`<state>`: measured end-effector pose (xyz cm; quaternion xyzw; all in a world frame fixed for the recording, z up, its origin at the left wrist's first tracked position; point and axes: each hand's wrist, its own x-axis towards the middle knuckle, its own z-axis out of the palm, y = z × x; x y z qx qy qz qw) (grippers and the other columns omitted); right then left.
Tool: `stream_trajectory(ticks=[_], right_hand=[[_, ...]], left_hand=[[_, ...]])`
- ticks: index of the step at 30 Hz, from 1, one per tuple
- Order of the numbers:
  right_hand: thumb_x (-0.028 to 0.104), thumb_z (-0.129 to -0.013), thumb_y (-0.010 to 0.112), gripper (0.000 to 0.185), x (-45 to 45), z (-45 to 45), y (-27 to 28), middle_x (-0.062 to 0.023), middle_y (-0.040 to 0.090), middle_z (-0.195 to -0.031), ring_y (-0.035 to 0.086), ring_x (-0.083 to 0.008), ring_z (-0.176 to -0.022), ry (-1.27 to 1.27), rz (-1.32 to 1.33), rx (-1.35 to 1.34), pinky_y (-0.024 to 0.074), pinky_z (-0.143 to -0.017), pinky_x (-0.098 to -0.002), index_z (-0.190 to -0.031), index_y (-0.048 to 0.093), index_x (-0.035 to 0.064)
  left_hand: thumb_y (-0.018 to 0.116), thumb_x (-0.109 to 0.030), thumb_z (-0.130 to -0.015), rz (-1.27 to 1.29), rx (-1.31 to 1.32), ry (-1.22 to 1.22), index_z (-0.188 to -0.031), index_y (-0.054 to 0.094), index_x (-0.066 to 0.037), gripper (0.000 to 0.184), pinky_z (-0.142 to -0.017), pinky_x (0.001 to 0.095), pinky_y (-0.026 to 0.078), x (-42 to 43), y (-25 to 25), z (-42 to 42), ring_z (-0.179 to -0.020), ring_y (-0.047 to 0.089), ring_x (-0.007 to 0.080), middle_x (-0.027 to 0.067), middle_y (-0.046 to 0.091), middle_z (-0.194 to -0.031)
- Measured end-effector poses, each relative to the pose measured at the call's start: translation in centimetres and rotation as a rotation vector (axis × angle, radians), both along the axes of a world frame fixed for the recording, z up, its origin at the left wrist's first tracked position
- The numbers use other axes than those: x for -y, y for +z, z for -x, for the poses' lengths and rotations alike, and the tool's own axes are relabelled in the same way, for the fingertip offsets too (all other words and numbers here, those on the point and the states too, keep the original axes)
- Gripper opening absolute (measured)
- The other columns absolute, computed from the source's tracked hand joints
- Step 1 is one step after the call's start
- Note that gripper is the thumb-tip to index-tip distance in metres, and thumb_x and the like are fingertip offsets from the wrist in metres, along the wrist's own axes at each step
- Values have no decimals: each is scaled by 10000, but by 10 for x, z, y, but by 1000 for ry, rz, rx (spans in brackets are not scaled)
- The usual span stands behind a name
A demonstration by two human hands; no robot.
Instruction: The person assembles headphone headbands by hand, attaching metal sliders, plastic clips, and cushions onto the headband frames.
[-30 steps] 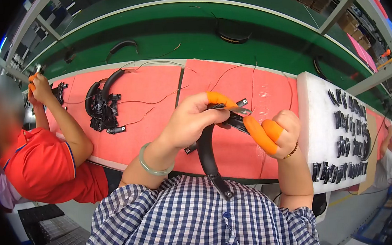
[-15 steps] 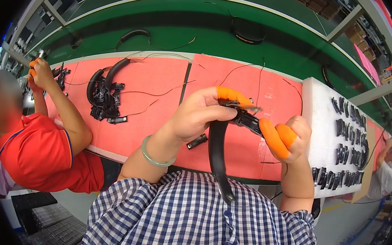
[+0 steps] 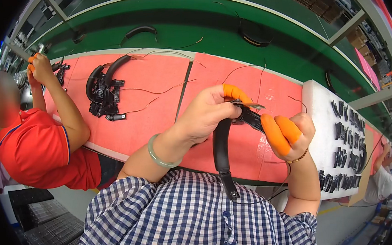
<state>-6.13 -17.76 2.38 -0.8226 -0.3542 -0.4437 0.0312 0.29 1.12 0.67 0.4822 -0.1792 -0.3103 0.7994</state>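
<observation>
A black padded headphone headband (image 3: pixel 222 148) hangs in front of my checked shirt, its lower end pointing down. My left hand (image 3: pixel 211 111), with an orange finger cover, is closed around its upper end. My right hand (image 3: pixel 289 134), also with orange finger covers, pinches the outer end of the black plastic arm (image 3: pixel 252 120) that extends from the headband. A thin brownish strip or wire sticks out above the arm between my hands. Its exact joint is hidden by my fingers.
Pink mats (image 3: pixel 155 75) cover the bench. Headbands and black parts (image 3: pixel 106 90) lie piled at left, near a co-worker in a red shirt (image 3: pixel 36 146). A white foam board (image 3: pixel 321 126) at right holds rows of black parts. Behind runs a green conveyor (image 3: pixel 188 28) carrying headbands.
Both hands have shifted slightly to the right with the headband. Its hanging lower end has turned, showing more of its inner plastic piece. Headbands on the conveyor have moved right.
</observation>
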Motion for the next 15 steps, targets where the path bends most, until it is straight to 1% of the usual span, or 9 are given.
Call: stream_trajectory(ticks=[4, 7, 8, 10, 11, 12, 13, 14, 15], right_hand=[[82, -541, 651, 249, -9, 1, 7, -46, 575, -802, 420, -147, -513, -44, -109, -268, 309, -425, -241, -783, 613, 42], [52, -584, 665, 210, -5, -4, 9, -84, 598, -841, 429, -157, -490, 45, -18, -163, 323, -407, -238, -773, 580, 20], [52, -584, 665, 210, -4, -6, 6, -84, 598, -841, 429, -157, -490, 42, -13, -159, 323, -407, -238, -773, 580, 20], [27, -532, 662, 204, -3, -9, -7, -61, 592, -774, 457, -160, -461, 3, -222, -142, 354, -398, -260, -722, 588, 34], [27, -532, 662, 204, -4, -11, -7, -61, 592, -774, 457, -160, -461, -2, -217, -141, 354, -398, -260, -722, 588, 34], [17, -535, 668, 226, -7, -15, -8, -80, 604, -787, 483, -167, -475, 44, -298, -123, 372, -408, -258, -744, 583, 29], [8, -538, 675, 247, -8, -17, -8, -99, 615, -800, 508, -173, -489, 92, -381, -104, 391, -419, -256, -766, 578, 24], [-77, -616, 696, 281, -8, -9, -7, -161, 612, -883, 608, -217, -686, 69, -431, -217, 472, -526, -255, -840, 541, -10], [-77, -616, 696, 281, -10, -10, -8, -161, 612, -883, 608, -217, -686, 67, -432, -217, 472, -526, -255, -840, 541, -10]], left_hand=[[412, 67, -672, 20, 47, -16, -945, 547, 56, 304, -780, 284, 460, -3, 0, -2, -847, 568, 154, 96, 588, -876], [419, 73, -714, 97, 49, -99, -980, 538, 57, 291, -796, 310, 474, 4, -9, -2, -888, 577, 179, 113, 587, -921], [438, 35, -766, 185, -14, -109, -1004, 530, 52, 256, -792, 322, 481, 6, -9, 0, -885, 580, 187, 117, 581, -948], [457, -2, -818, 277, -77, -122, -1029, 521, 47, 225, -788, 333, 489, 10, -8, 4, -881, 583, 196, 121, 575, -976], [462, -75, -851, 280, -117, -87, -1041, 515, 42, 229, -774, 329, 498, 13, -7, 6, -875, 585, 197, 121, 567, -998], [467, -147, -883, 281, -154, -52, -1054, 509, 36, 253, -759, 324, 508, 15, -6, 7, -868, 587, 198, 122, 560, -1021], [467, -147, -883, 281, -152, -55, -1054, 509, 36, 253, -759, 324, 508, 17, -10, 7, -868, 587, 198, 122, 560, -1021], [473, -174, -882, 263, -151, 2, -1054, 508, 33, 271, -734, 313, 517, 19, -17, 5, -868, 586, 193, 118, 558, -1026], [480, -201, -881, 245, -153, 60, -1054, 507, 30, 289, -710, 301, 527, 20, -21, 5, -869, 586, 187, 115, 557, -1031]])
